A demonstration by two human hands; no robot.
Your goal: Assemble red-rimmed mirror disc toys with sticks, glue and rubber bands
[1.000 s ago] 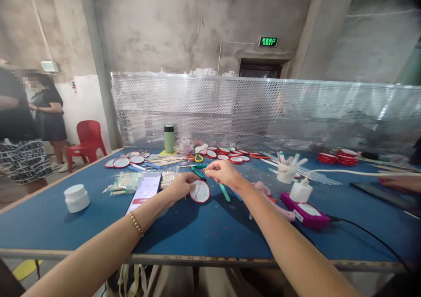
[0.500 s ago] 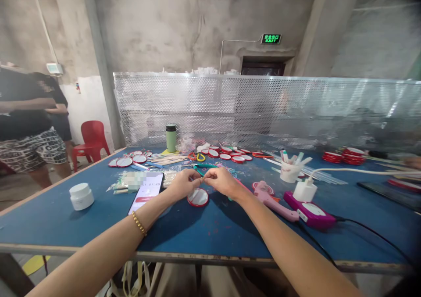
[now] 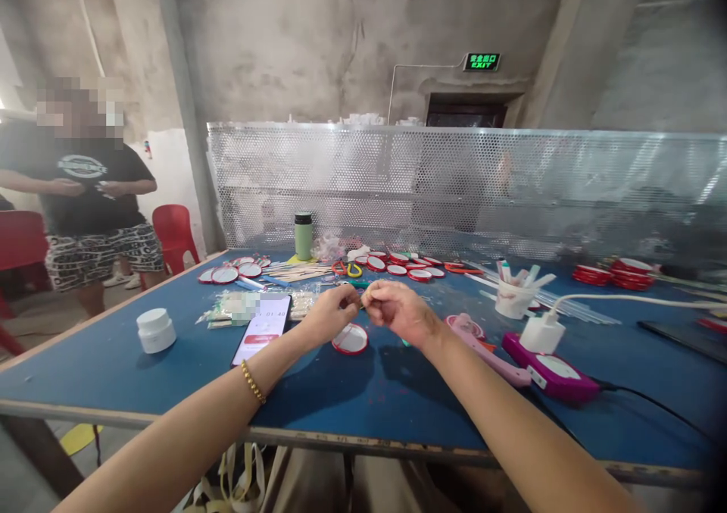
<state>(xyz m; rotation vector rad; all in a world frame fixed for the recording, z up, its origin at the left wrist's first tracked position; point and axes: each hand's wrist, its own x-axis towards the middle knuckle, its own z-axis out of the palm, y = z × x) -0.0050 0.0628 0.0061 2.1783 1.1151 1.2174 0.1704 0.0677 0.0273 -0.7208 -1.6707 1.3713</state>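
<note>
My left hand (image 3: pixel 335 312) is closed in a pinch above the blue table, its fingertips close to those of my right hand (image 3: pixel 396 308). The right fingers are curled together as well. Whatever lies between the fingertips is too small to make out. Just below the hands, a round red-rimmed disc (image 3: pixel 350 339) with a pale face lies flat on the table. To the left of it rests a phone (image 3: pixel 262 331) with a lit screen, partly behind my left wrist. A pink glue gun (image 3: pixel 488 354) lies to the right of my right hand, beside another red-rimmed disc.
A purple power strip (image 3: pixel 548 373) with a white charger (image 3: pixel 542 333) and cables sits at right. Behind it stands a cup of sticks (image 3: pixel 513 298). A white jar (image 3: pixel 156 331) stands at left, a green bottle (image 3: pixel 304 238) at the back. A person (image 3: pixel 96 179) stands beyond the table.
The view has swung slightly left, bringing more of the standing person into sight. My right hand has turned and its fingers have curled more; the fingertips of both hands stay close together.
</note>
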